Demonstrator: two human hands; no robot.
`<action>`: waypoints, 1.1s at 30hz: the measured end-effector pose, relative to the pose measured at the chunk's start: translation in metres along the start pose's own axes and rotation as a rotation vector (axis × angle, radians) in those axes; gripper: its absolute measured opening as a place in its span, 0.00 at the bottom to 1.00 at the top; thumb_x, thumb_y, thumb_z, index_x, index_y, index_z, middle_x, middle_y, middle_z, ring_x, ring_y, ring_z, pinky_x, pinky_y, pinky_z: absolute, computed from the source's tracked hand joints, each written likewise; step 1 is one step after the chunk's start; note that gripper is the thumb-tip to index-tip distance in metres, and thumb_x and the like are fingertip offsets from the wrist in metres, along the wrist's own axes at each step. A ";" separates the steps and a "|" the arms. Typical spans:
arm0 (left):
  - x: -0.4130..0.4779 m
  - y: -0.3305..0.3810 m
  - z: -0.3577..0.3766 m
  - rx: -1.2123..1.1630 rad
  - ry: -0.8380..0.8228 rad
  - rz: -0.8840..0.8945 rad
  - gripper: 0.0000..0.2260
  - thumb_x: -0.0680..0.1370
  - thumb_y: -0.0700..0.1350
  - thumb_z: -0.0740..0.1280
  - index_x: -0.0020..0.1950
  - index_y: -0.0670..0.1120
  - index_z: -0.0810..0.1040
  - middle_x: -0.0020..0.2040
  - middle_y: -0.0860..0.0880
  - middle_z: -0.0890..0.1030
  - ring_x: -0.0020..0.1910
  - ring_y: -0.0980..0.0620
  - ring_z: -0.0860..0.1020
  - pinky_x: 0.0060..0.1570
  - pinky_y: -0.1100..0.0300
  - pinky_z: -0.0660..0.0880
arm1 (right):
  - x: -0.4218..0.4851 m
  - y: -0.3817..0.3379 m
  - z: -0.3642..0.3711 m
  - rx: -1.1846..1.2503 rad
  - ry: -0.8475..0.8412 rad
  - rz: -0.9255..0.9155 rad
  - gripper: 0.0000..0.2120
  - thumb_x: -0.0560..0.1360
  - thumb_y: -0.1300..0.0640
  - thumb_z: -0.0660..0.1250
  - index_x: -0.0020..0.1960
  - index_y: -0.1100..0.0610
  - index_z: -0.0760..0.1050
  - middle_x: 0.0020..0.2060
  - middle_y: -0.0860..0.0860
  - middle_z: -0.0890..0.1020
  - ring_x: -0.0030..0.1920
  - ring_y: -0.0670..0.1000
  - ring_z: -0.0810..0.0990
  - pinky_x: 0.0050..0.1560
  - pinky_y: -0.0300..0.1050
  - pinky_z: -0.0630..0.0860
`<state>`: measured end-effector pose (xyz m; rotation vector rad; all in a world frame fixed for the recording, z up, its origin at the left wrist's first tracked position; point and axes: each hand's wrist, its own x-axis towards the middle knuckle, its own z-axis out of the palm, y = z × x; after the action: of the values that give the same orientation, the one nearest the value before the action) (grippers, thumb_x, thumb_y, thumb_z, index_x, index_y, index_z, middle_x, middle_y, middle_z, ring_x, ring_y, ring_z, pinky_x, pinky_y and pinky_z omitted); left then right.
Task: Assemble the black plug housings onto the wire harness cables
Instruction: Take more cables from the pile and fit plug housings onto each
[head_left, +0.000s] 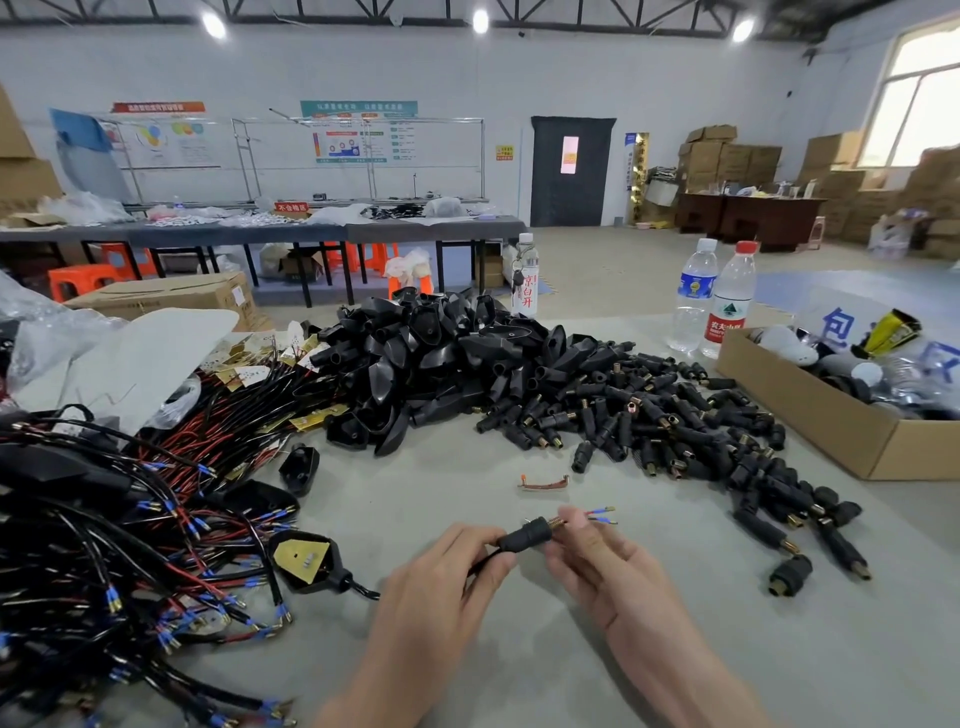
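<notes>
Grey tabletop (519, 649) is spread across the lower half of the head view, with a workshop hall of benches and stacked cartons behind it. At 6 o'clock, 1 plug housing (525, 535) is held above the surface between 2 hands. The left hand (441, 587) is curled, and the cable (482, 564) is pinched by its thumb and forefinger just where it enters the housing's rear. The right hand (602, 566) is likewise curled, its fingertips closed on the brass threaded nose of the housing. 2 wire ends (602, 514) with blue ferrules are seen sticking out past them towards 2 o'clock.

The housing is judged light, rigid and smooth, so it is best taken round its black barrel. The cable looks limp and should be gripped close to the housing so that it is not buckled while being fed. The ferrules look thin and could be bent if pushed off-line.

At 2 o'clock, loose plug housings (675, 431), too many to count, are piled. 1 heap of larger black shells (441, 353) lies at 12 o'clock, and tangled harness cables (130, 545) are massed at 9 o'clock. 1 cardboard box (810, 421) is set at 3 o'clock, 3 bottles (693, 296) at 1 o'clock, and 1 small copper scrap (543, 483) just beyond the hands.
</notes>
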<state>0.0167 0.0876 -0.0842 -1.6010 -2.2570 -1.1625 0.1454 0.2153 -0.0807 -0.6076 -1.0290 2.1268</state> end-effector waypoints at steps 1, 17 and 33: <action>0.000 0.000 0.000 0.006 -0.001 0.008 0.09 0.80 0.60 0.62 0.57 0.60 0.76 0.49 0.63 0.76 0.46 0.65 0.76 0.44 0.60 0.76 | -0.001 0.003 0.001 -0.040 -0.026 0.010 0.11 0.70 0.56 0.71 0.48 0.61 0.85 0.46 0.61 0.86 0.43 0.51 0.85 0.41 0.38 0.82; 0.001 -0.001 -0.003 0.020 0.046 0.018 0.03 0.79 0.50 0.69 0.51 0.58 0.78 0.40 0.72 0.71 0.39 0.59 0.73 0.41 0.61 0.72 | 0.000 0.003 -0.003 -0.057 -0.048 0.022 0.09 0.77 0.62 0.66 0.55 0.64 0.81 0.49 0.63 0.85 0.43 0.53 0.86 0.40 0.39 0.82; 0.002 -0.001 -0.003 -0.039 0.058 -0.037 0.05 0.76 0.50 0.72 0.44 0.55 0.77 0.48 0.65 0.77 0.47 0.61 0.72 0.46 0.70 0.66 | 0.002 0.002 -0.005 -0.118 -0.077 -0.015 0.16 0.71 0.55 0.70 0.57 0.59 0.82 0.51 0.61 0.85 0.47 0.54 0.86 0.44 0.39 0.81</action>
<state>0.0141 0.0870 -0.0811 -1.5251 -2.2508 -1.2529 0.1468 0.2186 -0.0855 -0.5759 -1.2050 2.1014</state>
